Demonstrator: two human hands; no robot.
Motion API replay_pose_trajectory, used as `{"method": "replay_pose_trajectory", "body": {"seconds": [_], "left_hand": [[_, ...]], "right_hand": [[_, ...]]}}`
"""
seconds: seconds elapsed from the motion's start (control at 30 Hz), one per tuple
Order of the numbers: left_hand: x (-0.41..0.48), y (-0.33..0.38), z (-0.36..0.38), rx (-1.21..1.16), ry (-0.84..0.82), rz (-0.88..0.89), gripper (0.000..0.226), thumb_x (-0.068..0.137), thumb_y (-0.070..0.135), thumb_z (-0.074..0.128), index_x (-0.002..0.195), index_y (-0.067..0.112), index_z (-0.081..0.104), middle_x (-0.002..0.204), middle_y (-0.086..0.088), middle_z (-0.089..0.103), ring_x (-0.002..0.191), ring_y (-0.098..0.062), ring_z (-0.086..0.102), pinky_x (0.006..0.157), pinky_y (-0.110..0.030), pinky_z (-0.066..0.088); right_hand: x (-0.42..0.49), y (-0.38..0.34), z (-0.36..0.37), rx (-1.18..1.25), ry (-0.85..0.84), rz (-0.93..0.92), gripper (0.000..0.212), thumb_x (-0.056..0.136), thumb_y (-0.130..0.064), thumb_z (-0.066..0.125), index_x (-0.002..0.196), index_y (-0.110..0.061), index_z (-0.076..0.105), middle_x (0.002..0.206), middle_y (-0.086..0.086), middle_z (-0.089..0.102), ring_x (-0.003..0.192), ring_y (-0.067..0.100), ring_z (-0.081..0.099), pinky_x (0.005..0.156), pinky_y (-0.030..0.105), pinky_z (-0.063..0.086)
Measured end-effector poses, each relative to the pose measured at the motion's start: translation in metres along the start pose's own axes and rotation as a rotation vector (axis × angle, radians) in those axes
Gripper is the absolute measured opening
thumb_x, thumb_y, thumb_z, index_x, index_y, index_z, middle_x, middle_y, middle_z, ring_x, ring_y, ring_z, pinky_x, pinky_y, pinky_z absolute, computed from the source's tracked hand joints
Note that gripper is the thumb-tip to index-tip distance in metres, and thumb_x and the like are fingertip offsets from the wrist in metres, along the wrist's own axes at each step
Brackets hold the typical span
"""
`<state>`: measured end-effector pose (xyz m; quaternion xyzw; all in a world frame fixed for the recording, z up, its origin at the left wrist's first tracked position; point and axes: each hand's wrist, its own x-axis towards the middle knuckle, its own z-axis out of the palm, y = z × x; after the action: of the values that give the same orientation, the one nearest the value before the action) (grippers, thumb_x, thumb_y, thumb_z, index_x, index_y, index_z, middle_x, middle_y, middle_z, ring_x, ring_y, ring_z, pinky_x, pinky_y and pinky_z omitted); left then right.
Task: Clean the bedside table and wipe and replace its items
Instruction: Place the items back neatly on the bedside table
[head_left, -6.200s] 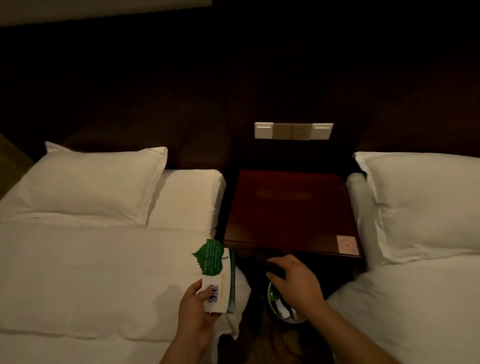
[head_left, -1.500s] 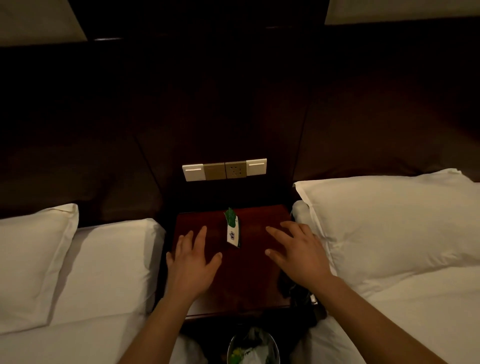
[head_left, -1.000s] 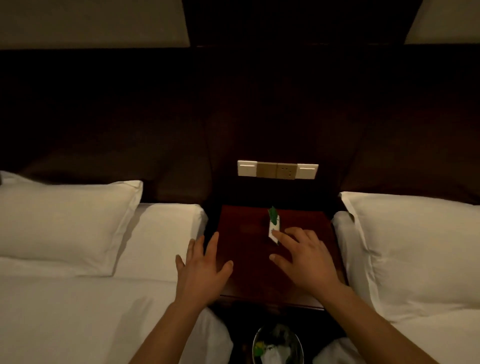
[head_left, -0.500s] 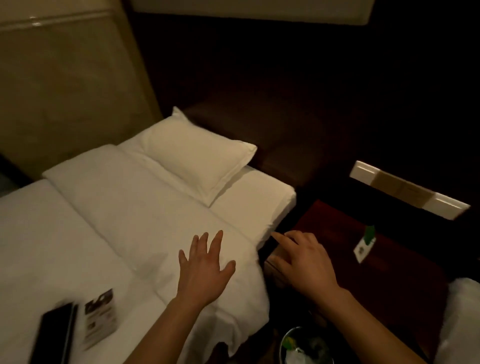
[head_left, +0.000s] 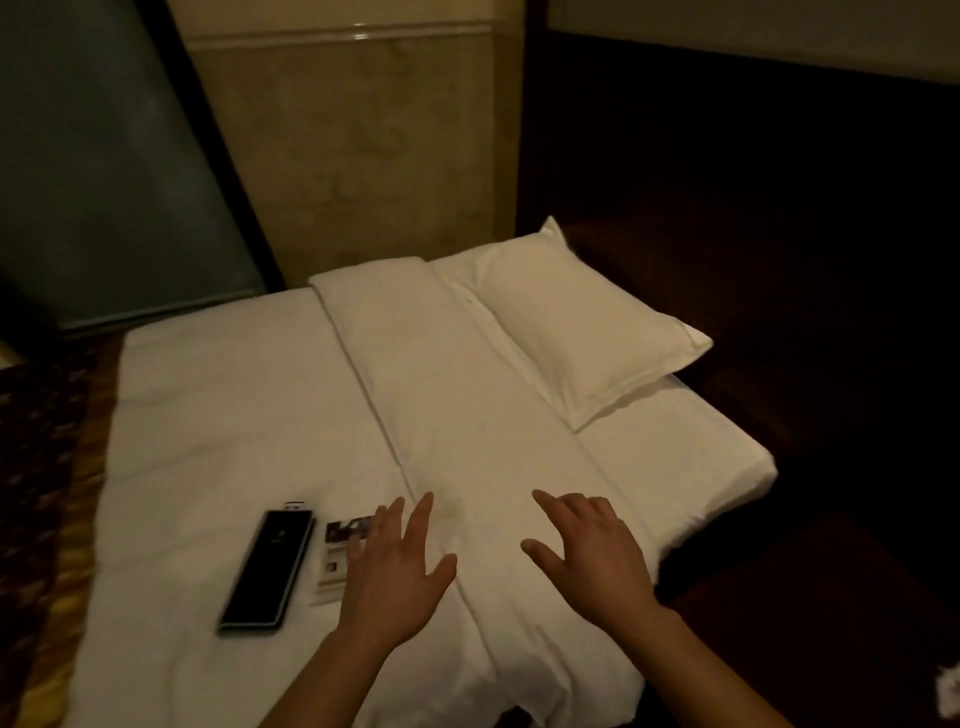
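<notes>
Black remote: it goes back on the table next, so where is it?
In the head view the black remote lies on the white bed, lower left, beside a printed card near the left hand.

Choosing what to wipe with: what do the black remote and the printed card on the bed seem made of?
Black remote: likely hard plastic, smooth dark face, judging by its sheen and straight rigid edges. Printed card: seems thin paper or card, flat with crisp corners; finish unclear in the blur. Both lie on soft, creased white bedding, apparently fabric.
</notes>
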<state>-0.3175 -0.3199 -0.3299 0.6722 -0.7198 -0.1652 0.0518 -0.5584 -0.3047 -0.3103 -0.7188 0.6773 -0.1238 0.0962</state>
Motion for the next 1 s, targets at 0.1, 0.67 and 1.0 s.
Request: {"method": "replay_pose_trajectory", "body": {"seconds": [0.1, 0.67, 1.0], "left_hand": [[0.010, -0.059, -0.006, -0.038, -0.021, -0.068, 0.080, 0.091, 0.064, 0.041, 0.157, 0.035, 0.006, 0.165, -0.006, 0.013, 0.152, -0.025, 0.013, 0.120, -0.049, 0.022], [0.103, -0.307, 0.026, -0.052, -0.189, -0.265, 0.078, 0.094, 0.057, 0.044, 0.158, 0.034, 0.005, 0.164, -0.008, 0.016, 0.147, -0.026, 0.025, 0.112, -0.039, 0.036], [0.142, -0.392, 0.100, -0.046, -0.306, -0.550, 0.085, 0.090, 0.063, 0.050, 0.157, 0.037, 0.005, 0.155, -0.016, 0.026, 0.141, -0.033, 0.031, 0.107, -0.046, 0.038]], "right_hand": [[0.031, -0.045, 0.025, 0.017, -0.040, -0.038, 0.063, 0.090, -0.066, 0.040, 0.146, -0.037, 0.034, 0.132, -0.012, 0.054, 0.121, 0.015, 0.045, 0.088, 0.028, 0.045], [0.173, -0.218, 0.216, 0.144, -0.396, -0.026, 0.057, 0.087, -0.062, 0.049, 0.138, -0.036, 0.042, 0.122, -0.007, 0.060, 0.113, 0.015, 0.056, 0.082, 0.032, 0.051], [0.210, -0.218, 0.362, 0.338, -0.616, 0.241, 0.046, 0.086, -0.043, 0.061, 0.128, -0.026, 0.052, 0.112, 0.006, 0.062, 0.098, 0.021, 0.064, 0.078, 0.028, 0.050]]}}
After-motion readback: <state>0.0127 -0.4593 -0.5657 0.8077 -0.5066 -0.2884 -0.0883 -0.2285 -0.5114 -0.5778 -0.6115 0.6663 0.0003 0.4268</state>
